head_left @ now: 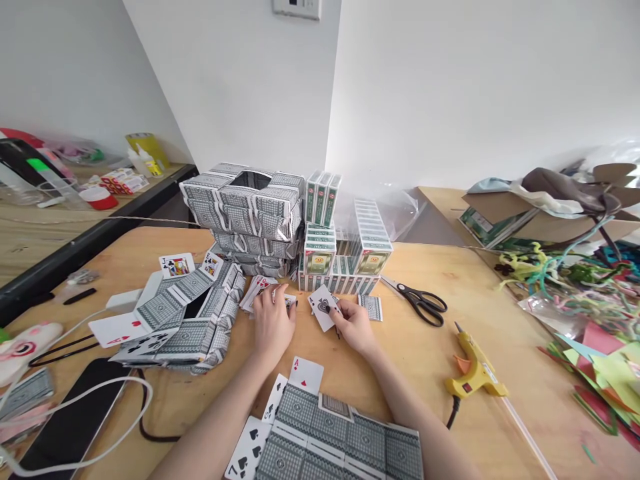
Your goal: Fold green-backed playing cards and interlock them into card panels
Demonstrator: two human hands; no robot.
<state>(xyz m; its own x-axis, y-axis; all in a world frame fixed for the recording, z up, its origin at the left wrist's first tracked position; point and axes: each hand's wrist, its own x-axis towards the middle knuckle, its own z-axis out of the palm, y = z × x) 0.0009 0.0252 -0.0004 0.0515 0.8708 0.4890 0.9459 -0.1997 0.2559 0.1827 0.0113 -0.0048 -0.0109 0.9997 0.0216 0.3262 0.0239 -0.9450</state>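
Note:
My left hand (273,320) rests palm down on a small spread of loose playing cards (256,291) on the wooden table (480,293), fingers bent over them. Just to its right, my right hand (354,325) pinches one playing card (323,307), face up, showing the ace of spades. A single face-down card (371,307) lies right beside that hand. In front of me sits a flat panel of glued cards (330,440), with a red ace standing at its far edge. A larger folded card structure (187,320) lies to the left.
Stacked card constructions (250,213) and boxed card decks (345,253) stand at the back. Scissors (420,301) and a yellow glue gun (473,373) lie to the right, beyond them paper scraps and a cardboard box (505,217). A black phone (75,413) with white cable sits near left.

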